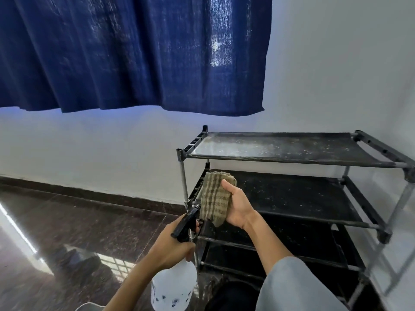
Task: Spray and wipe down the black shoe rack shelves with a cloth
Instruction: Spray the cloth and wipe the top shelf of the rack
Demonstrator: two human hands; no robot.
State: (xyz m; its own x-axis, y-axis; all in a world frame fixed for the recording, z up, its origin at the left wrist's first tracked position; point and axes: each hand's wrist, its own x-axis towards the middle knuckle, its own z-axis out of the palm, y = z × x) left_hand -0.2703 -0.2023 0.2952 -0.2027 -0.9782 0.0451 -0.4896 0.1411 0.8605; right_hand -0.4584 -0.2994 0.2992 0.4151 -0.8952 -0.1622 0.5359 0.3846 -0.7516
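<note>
The black shoe rack (292,151) stands against the white wall at the right, with several fabric shelves on metal posts. Its top shelf is speckled with white dust or spray. My left hand (173,243) grips the black trigger head of a white spray bottle (173,288), nozzle pointing toward the rack's left post. My right hand (238,205) holds a folded beige checked cloth (215,196) in front of the second shelf (303,196), near its left end.
A dark blue curtain (134,52) hangs above and left of the rack. Glossy dark stone floor (89,221) spreads to the left, with a dark skirting along the wall. A white wall (399,198) closes in right of the rack.
</note>
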